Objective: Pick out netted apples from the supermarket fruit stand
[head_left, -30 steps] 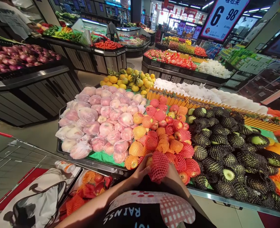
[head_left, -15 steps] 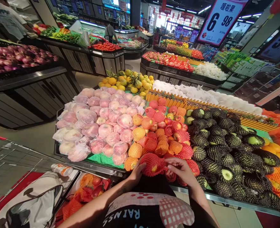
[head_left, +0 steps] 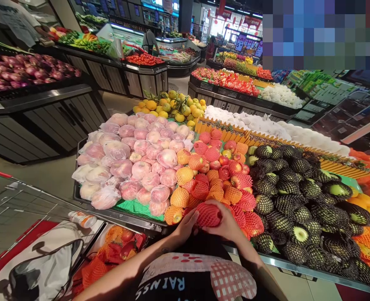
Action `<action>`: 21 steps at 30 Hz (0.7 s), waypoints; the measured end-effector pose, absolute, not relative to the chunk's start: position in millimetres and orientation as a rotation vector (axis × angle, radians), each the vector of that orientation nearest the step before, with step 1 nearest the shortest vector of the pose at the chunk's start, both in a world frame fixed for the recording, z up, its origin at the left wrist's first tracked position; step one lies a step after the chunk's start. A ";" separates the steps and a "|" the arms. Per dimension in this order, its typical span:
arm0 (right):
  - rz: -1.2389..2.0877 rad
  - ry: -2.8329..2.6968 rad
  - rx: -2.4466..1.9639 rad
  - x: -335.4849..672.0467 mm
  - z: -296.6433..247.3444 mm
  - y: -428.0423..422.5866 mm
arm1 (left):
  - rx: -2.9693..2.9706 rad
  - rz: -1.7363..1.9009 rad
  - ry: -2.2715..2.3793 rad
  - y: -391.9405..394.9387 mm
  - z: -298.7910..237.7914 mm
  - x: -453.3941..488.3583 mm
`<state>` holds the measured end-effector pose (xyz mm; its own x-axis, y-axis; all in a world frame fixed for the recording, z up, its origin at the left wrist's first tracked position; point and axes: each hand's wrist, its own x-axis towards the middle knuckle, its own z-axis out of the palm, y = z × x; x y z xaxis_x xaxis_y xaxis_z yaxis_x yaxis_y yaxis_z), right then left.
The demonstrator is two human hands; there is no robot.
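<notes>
Both my hands hold one apple in a red foam net [head_left: 208, 214] at the front edge of the fruit stand. My left hand [head_left: 185, 228] cups it from the left with fingers curled. My right hand [head_left: 227, 223] wraps over it from the right and above. Around it lie more apples in red and orange nets [head_left: 218, 184]. Pink apples in clear plastic wrap [head_left: 134, 163] are piled to the left, and green fruit in black nets [head_left: 298, 196] to the right.
A shopping cart [head_left: 31, 217] stands at my lower left, holding a white bag [head_left: 43, 263], a small bottle [head_left: 81, 218] and netted apples [head_left: 119, 246]. The stand's metal rim [head_left: 285, 263] runs along the front. Other produce stands and people are farther back.
The loose red net that my hands were pulling over the apple is now wrapped tight round it, and my right hand has closed over its top.
</notes>
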<state>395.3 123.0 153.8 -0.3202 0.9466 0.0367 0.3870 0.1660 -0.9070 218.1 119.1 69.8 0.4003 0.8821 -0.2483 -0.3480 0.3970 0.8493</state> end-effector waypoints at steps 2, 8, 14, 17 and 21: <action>1.181 -1.663 -1.282 407.2 160.1 138.3 | 0.837 0.856 0.805 119.8 71.1 217.6; 1.296 -0.819 -1.306 453.5 184.9 224.0 | 0.985 0.809 0.836 122.5 80.5 211.2; 1.433 -0.276 -1.342 481.7 191.8 321.7 | 0.973 0.832 0.826 124.8 83.3 203.3; 1.436 -0.308 -1.387 483.9 187.6 370.5 | 0.971 0.842 0.834 129.4 84.8 199.3; 1.341 -0.365 -1.456 479.9 177.0 434.1 | 0.943 0.843 0.834 139.3 82.4 196.3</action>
<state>479.9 434.1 177.0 0.3196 0.7896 -0.5238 -0.4150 -0.3803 -0.8265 196.3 139.3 82.4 0.4211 0.8793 -0.2227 -0.2319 0.3417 0.9107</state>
